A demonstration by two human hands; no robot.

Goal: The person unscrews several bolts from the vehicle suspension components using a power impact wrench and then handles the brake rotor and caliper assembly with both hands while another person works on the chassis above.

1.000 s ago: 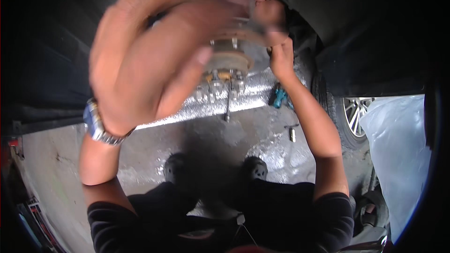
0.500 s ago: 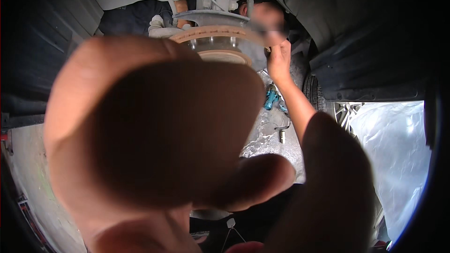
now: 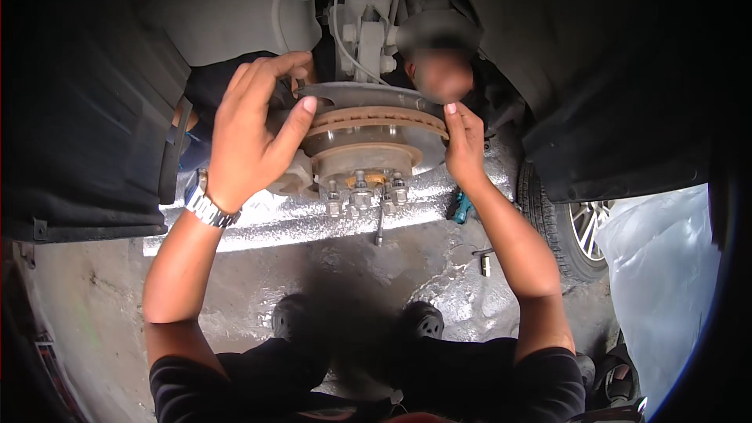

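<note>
A rusty-edged brake disc (image 3: pixel 368 135) faces me inside the wheel arch, with a dark dust shield (image 3: pixel 366 95) behind it. Several wheel studs with nuts (image 3: pixel 361 190) stick out from its hub. At the disc's left, my left hand (image 3: pixel 262 121) is open, fingers bent over and thumb apart, close to the shield's left edge. It wears a metal watch (image 3: pixel 210 202) on the wrist. My right hand (image 3: pixel 466 145) closes at the right edge of the disc, thumb up; its other fingertips are partly hidden.
A co-worker's head (image 3: pixel 439 47) is right behind the disc. A teal power tool (image 3: pixel 460 207), a metal socket (image 3: pixel 485 265) and a removed wheel (image 3: pixel 583 235) sit on the floor. Dark fender liners (image 3: pixel 78 133) flank both sides. Clear plastic sheeting (image 3: pixel 666 266) hangs at the right.
My left hand has moved away from in front of the camera, up to the disc's left side. The view has shifted, and my right hand is still at the disc's right edge.
</note>
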